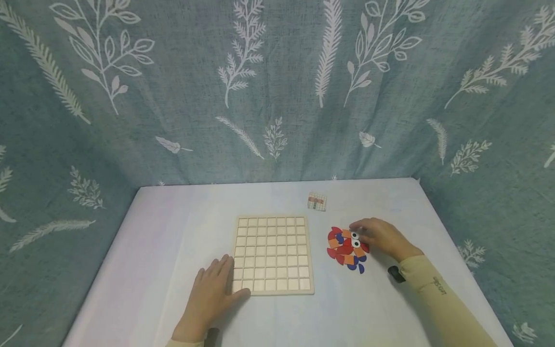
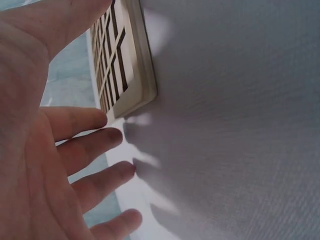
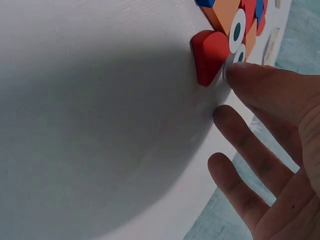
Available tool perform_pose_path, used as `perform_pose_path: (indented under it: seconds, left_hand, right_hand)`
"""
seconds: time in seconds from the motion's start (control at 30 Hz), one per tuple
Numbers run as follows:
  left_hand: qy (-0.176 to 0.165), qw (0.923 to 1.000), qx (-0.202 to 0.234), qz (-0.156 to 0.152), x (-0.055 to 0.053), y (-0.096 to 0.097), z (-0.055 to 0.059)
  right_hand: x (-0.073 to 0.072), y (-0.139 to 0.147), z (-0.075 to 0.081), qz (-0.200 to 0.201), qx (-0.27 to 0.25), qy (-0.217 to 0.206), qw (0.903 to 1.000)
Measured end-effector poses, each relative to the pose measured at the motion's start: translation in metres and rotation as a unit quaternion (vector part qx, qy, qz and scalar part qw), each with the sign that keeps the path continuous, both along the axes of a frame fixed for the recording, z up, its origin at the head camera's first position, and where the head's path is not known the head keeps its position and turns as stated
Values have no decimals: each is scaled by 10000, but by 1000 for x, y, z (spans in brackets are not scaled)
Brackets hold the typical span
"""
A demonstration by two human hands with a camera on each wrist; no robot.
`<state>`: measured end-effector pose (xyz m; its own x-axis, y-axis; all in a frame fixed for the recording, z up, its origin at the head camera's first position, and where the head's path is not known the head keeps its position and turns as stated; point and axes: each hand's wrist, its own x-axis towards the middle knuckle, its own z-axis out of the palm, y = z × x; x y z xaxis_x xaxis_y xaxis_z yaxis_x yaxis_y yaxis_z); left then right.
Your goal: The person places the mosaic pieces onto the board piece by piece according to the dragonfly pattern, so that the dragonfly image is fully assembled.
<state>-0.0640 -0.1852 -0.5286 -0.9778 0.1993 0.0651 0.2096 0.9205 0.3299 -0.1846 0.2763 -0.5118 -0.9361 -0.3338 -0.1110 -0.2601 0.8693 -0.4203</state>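
Observation:
A square wooden grid board (image 1: pixel 273 255) lies on the table in front of me. My left hand (image 1: pixel 210 291) rests at its lower left corner, fingers straight, the thumb over the near edge; in the left wrist view the fingers spread beside the board's rim (image 2: pixel 145 82). To the right lies a heap of flat red, orange and blue pieces (image 1: pixel 344 249) with two white eye pieces (image 1: pixel 355 243). My right hand (image 1: pixel 386 238) reaches over the heap's right side. In the right wrist view its thumb is at an eye piece (image 3: pixel 237 31), near a red piece (image 3: pixel 210 55); the index fingertip is hidden.
A small card with a grid pattern (image 1: pixel 317 201) lies behind the board, toward the right. White table surface (image 1: pixel 186 217) surrounds these things. A green curtain with white leaf prints (image 1: pixel 277 96) hangs along the back and both sides.

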Motion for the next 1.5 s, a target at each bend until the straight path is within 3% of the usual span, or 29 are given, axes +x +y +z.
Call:
perform_pose_path:
  seconds: [0.43,0.63,0.9,1.17,1.3,1.5]
  left_hand:
    - [-59,9998,-154,-128,1,1,-2]
    - [-119,9996,-204,-173,1,2,0]
    - [-19,9994,-254,-213,2,3,2]
    - [-138,9994,-227,-217,1,3,4]
    - [-107,9994,-219,-231,0,3,5]
    - [-273,9991,-266,-163,-1,5,5]
  right_hand:
    - [-1,-6,1,26,137,110,9998]
    - [-2,-13,9,112,75,682,9976]
    - [-6,-59,9,679,-605,1526,9841]
    - [-12,-115,-2,1338,-1090,2203,9601]
    - [-15,-140,-4,1548,-1295,2171,9550]
    - [-20,-172,-3,1540,-1302,1664,9652]
